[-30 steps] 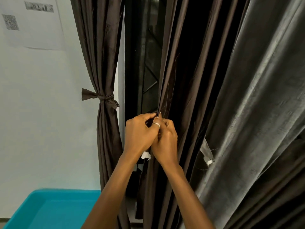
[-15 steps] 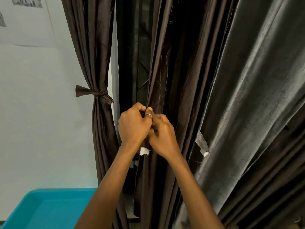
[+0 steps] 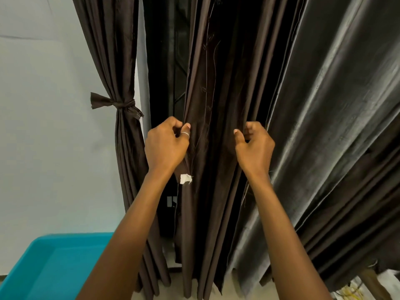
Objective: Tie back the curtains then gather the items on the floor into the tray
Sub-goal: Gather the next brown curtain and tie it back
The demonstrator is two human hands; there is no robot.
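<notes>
A dark brown curtain panel [image 3: 216, 105] hangs loose in front of me. My left hand [image 3: 165, 146] pinches its left edge, a ring on the thumb, just above a small white tag [image 3: 186, 179]. My right hand [image 3: 254, 146] grips a fold at the panel's right side, about level with the left hand. Further left, a second brown curtain [image 3: 112, 50] is gathered and held by a knotted tie-back [image 3: 121, 103]. A teal tray [image 3: 54, 263] sits low at the left, partly behind my left forearm. No floor items can be made out clearly.
A broad grey-brown curtain [image 3: 335, 126] fills the right side. A dark window with bars [image 3: 173, 61] shows between the panels. The pale wall [image 3: 43, 137] is at the left. Something yellow [image 3: 348, 291] lies on the floor at the bottom right.
My hands were together at the curtain's left edge; now they are apart, the right hand having moved right to another fold. The view has tilted slightly upward and closer.
</notes>
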